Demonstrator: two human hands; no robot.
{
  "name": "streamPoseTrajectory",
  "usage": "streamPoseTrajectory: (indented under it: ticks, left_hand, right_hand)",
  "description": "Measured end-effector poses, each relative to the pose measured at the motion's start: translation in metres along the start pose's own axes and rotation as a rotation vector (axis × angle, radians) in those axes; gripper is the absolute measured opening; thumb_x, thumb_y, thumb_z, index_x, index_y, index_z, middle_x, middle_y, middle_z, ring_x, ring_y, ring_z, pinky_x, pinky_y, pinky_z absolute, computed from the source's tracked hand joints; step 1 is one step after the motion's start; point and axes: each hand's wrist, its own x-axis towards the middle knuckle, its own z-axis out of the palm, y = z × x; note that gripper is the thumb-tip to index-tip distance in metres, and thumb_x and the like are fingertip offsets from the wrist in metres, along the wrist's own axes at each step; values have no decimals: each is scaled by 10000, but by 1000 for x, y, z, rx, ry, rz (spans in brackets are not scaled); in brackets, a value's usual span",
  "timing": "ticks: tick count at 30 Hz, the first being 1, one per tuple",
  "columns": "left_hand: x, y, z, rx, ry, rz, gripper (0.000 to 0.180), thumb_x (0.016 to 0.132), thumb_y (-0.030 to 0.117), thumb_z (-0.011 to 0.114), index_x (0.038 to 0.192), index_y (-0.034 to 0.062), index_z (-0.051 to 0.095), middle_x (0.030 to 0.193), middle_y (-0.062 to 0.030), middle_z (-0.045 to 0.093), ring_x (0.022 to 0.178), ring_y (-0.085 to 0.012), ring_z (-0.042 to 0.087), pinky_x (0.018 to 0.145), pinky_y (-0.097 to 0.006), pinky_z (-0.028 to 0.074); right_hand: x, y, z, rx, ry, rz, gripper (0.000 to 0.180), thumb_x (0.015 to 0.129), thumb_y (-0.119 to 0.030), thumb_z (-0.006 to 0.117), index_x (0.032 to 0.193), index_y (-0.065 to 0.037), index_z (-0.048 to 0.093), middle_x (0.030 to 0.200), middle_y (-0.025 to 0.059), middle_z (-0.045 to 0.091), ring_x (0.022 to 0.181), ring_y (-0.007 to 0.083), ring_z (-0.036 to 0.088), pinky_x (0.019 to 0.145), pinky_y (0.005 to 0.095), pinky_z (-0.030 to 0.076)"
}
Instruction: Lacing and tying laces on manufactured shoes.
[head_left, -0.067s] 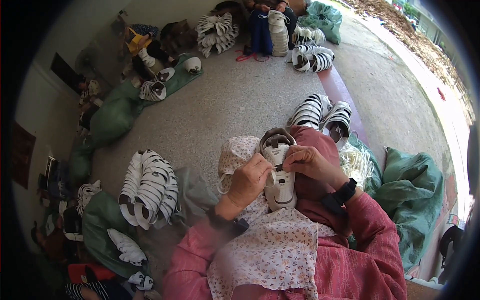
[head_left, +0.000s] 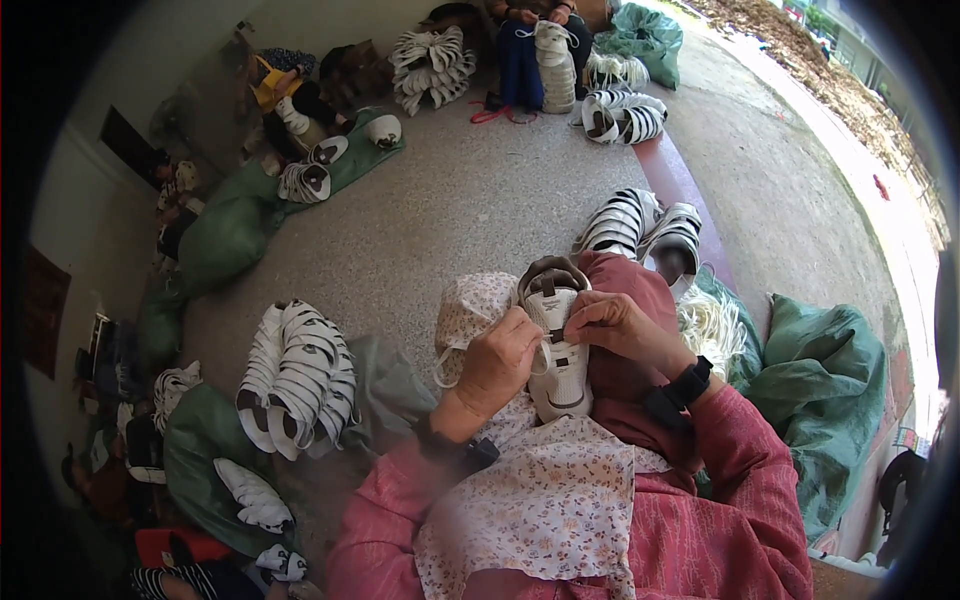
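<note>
A white shoe upper [head_left: 560,385] with dark brown lining lies along my lap, its heel opening pointing away from me. At its left edge my left hand [head_left: 500,360] is closed in a pinch on a white shoelace [head_left: 546,356], and a loop of lace hangs beside the wrist. My right hand [head_left: 618,325] is closed over the right side of the lacing area, thumb and forefinger together. What sits between those fingertips is too small to make out. Under the upper are my flowered apron [head_left: 540,480] and dark red trousers [head_left: 635,370].
Stacked white uppers [head_left: 300,375] stand on the left, with more nested uppers [head_left: 625,225] beyond my knee. A bundle of white laces [head_left: 715,325] and a green sack [head_left: 825,400] lie to the right. Across the floor another person [head_left: 545,40] handles a stack of uppers.
</note>
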Motion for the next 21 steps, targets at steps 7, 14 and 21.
streamPoseTrajectory:
  ticks: [7,14,21]
  left_hand:
    - [5,8,-4,88,-121,-13,43,855,17,626,890,29,603,911,-130,572,832,-357,634,693,-434,515]
    - [12,20,-5,210,-187,-59,20,874,18,578,892,28,578,934,-148,549,834,-379,621,686,-464,503]
    - [11,2,-6,26,-169,-84,41,849,11,627,880,27,605,910,-142,568,831,-369,622,705,-445,499]
  right_hand:
    - [-1,3,1,17,5,-2,81,855,-37,717,931,-6,719,853,53,611,831,166,597,765,287,473]
    - [0,2,1,18,4,-21,76,858,-37,718,927,-6,719,856,53,614,833,170,597,764,288,475]
    - [-2,10,-1,0,1,-39,79,858,-31,713,934,-12,724,868,53,621,841,173,602,777,291,483]
